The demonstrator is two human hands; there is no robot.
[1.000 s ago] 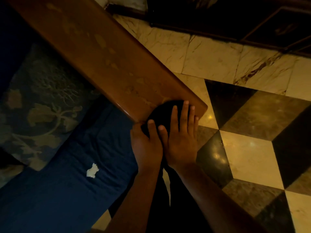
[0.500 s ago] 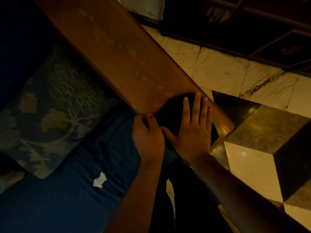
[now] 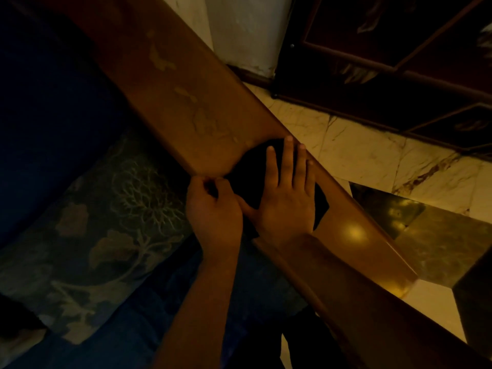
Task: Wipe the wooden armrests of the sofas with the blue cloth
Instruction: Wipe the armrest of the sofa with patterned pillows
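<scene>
A long wooden armrest point(image 3: 186, 102) runs diagonally from the upper left to the lower right, with pale blotches on its top. The cloth point(image 3: 250, 171), very dark in this dim light, lies on the armrest. My right hand point(image 3: 287, 193) is pressed flat on the cloth, fingers spread and pointing up the armrest. My left hand point(image 3: 213, 209) is curled at the armrest's inner edge and pinches the cloth's near corner. Most of the cloth is hidden under my right hand.
Left of the armrest is the blue sofa seat point(image 3: 149, 328) with a patterned cushion point(image 3: 106, 225). Right of it is a marble tiled floor point(image 3: 359, 150), a white wall corner point(image 3: 245, 30) and dark wooden furniture point(image 3: 399, 62).
Both hands and the cloth have slid up the armrest, away from its near end. A shiny stretch of wood now shows behind my right hand.
</scene>
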